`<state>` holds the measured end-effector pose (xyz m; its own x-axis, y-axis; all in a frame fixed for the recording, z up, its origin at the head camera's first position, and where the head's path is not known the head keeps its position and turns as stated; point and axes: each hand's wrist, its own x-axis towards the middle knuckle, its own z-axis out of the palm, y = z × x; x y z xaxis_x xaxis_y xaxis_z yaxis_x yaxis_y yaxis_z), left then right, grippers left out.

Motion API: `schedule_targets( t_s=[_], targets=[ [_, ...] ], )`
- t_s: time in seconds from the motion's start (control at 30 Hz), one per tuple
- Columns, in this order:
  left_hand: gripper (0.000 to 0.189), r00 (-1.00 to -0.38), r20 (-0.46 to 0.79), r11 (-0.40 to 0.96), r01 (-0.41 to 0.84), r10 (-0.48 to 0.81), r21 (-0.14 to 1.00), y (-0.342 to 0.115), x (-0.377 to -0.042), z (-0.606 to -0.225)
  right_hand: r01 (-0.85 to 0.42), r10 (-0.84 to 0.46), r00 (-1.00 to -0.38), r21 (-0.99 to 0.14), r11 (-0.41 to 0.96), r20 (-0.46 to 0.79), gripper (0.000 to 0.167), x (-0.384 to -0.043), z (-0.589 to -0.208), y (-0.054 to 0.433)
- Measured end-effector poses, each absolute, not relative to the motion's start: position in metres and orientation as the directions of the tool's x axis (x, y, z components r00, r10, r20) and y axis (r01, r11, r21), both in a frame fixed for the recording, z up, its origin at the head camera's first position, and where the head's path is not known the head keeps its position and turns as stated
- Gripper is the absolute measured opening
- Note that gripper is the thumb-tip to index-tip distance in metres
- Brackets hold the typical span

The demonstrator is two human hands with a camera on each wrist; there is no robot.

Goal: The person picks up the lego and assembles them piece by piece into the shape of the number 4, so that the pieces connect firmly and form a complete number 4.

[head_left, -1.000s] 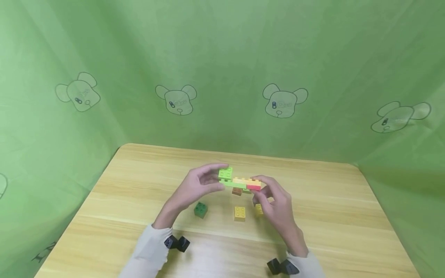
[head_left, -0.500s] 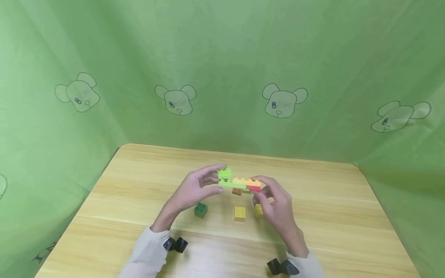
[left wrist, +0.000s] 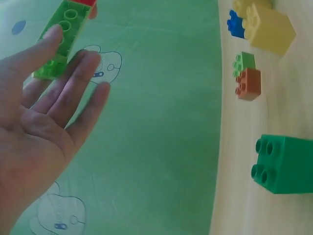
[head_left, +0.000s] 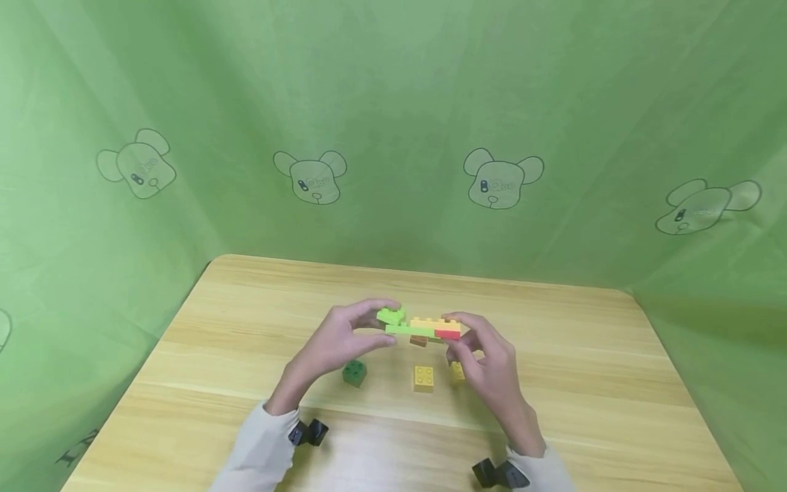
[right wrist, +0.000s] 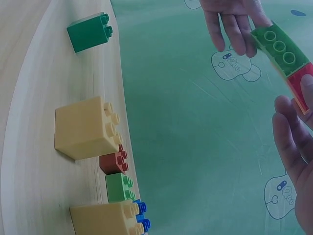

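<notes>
My right hand pinches the red end of a bar of joined bricks, held above the table. Its lower layer is a long lime-green brick beside a red brick; an orange brick lies across both. At the other end, my left hand pinches a small lime-green brick, which sits tilted over the bar's bare studs. The left thumb is at the underside of the long brick in the left wrist view. The remaining left fingers extend behind it.
On the wooden table stand a dark green brick, a yellow brick and another yellow one partly behind the right hand. Farther back are a brown brick, a light green brick and a blue brick.
The small lime-green brick has come down toward the bar's end and tipped over to the left. My left fingers have lowered with it, while the right hand has stayed nearly still.
</notes>
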<state>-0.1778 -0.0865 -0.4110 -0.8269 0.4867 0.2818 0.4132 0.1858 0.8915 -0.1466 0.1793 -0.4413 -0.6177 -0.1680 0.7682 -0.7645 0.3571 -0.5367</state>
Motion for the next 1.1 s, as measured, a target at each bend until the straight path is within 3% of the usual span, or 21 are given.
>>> schedule_targets(
  t_s=[0.17,0.33,0.67,0.8,1.1],
  targets=[
    [0.044,-0.753,0.424,0.26,0.6,0.503,0.756,-0.085,-0.177,-0.411,-0.754,-0.167,-0.63,-0.545,0.367,0.759,0.043,-0.146,-0.443,0.18],
    [0.043,-0.708,0.488,0.276,0.672,0.511,0.687,-0.082,-0.176,-0.413,-0.759,-0.167,-0.624,-0.541,0.362,0.763,0.044,-0.147,-0.444,0.18],
    [0.04,-0.529,0.658,0.264,0.845,0.536,0.465,-0.076,-0.174,-0.413,-0.756,-0.173,-0.632,-0.552,0.351,0.755,0.036,-0.145,-0.444,0.178],
    [0.035,-0.49,0.694,0.283,0.872,0.528,0.4,-0.075,-0.175,-0.413,-0.771,-0.175,-0.613,-0.535,0.346,0.77,0.026,-0.145,-0.443,0.176],
    [0.031,-0.466,0.734,0.304,0.884,0.494,0.356,-0.076,-0.175,-0.412,-0.805,-0.176,-0.564,-0.491,0.333,0.807,0.039,-0.147,-0.444,0.174]
  ],
)
